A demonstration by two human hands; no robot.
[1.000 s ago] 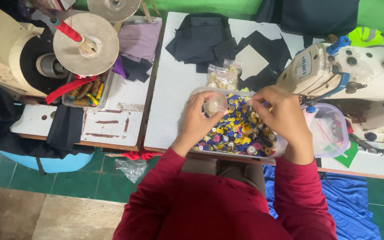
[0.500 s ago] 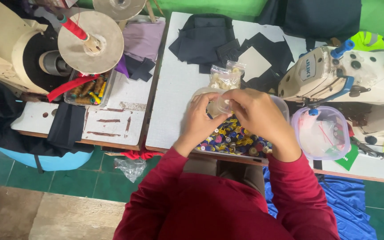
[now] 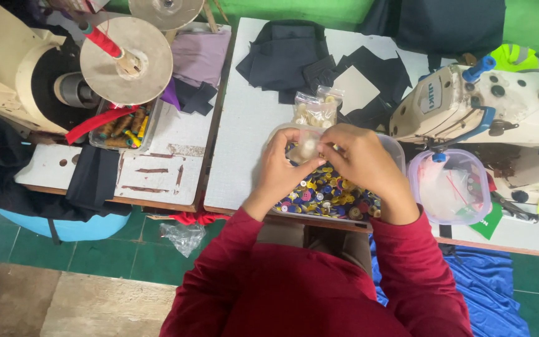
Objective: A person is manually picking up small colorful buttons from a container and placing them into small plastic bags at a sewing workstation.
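Over the button tub (image 3: 394,150), left hand (image 3: 282,167) and right hand (image 3: 360,159) pinching a small clear bag (image 3: 307,147); contents indistinct, tub mostly hidden

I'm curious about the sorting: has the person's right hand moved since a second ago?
Yes. The right hand moved left across the clear container of colourful buttons, meeting the left hand.

Two hands (image 3: 282,165) (image 3: 360,159), two button bags (image 3: 315,111) (image 3: 307,148), one button tub (image 3: 394,146), one sewing machine (image 3: 469,106).
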